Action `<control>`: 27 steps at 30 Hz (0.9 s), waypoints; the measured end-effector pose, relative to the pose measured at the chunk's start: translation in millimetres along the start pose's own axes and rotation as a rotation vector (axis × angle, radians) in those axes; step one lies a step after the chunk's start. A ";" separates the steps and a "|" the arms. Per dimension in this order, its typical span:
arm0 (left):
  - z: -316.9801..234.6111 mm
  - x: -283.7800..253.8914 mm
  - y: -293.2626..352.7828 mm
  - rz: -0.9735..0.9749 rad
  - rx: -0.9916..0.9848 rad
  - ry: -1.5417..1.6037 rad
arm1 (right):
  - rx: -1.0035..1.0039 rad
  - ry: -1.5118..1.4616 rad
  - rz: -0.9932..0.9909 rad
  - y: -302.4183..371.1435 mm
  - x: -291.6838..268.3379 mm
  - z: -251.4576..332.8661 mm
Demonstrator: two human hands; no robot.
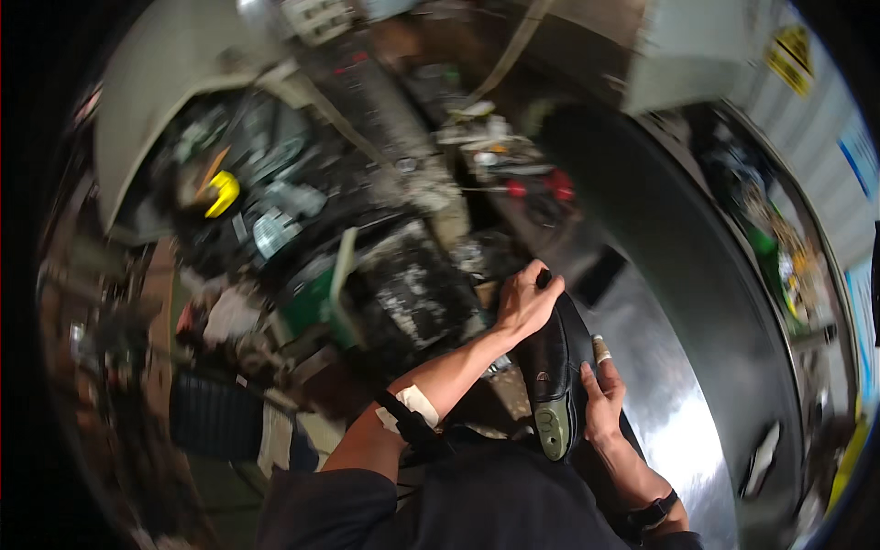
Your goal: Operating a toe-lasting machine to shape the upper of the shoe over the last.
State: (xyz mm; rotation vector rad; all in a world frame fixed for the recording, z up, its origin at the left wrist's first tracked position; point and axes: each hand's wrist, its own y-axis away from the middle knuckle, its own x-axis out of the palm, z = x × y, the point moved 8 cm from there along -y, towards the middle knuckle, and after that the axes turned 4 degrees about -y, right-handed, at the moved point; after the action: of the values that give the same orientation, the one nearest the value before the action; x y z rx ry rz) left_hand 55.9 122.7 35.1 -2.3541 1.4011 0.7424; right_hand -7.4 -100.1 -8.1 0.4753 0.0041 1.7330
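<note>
A black leather shoe (543,362) lies lengthwise in front of my body, with a green shoe last (552,429) showing at its near end. My left hand (526,302) is closed around the far end of the shoe, thumb and fingers gripping it. My right hand (604,396) is closed against the right side of the shoe, its thumb touching the edge and one fingertip wrapped in tan tape (600,348). The fingers under the shoe are hidden.
On the right curves a shiny metal worktop (674,385), with a dark flat rectangle (601,275) and a dark, white-edged item (760,460) on it. A machine with a dark worn plate (412,280) stands ahead. A yellow object (222,193) lies among plastic bags at the left.
</note>
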 end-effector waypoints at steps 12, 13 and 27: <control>217.2 -432.5 89.1 -0.684 -0.250 0.681 | 0.245 -0.145 0.544 6.1 424.2 -92.1; 230.3 -435.3 104.4 -0.721 -0.335 0.763 | 0.305 -0.162 0.555 8.8 446.6 -97.6; 326.6 -441.2 61.7 -0.545 -0.475 1.370 | 0.281 -0.283 0.554 -44.4 579.9 -152.9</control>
State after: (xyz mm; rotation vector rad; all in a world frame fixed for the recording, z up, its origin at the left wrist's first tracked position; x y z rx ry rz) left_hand -260.7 575.1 19.5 -3.5519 0.7306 -1.0076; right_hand -94.2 494.3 20.3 0.9982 -0.0963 2.2008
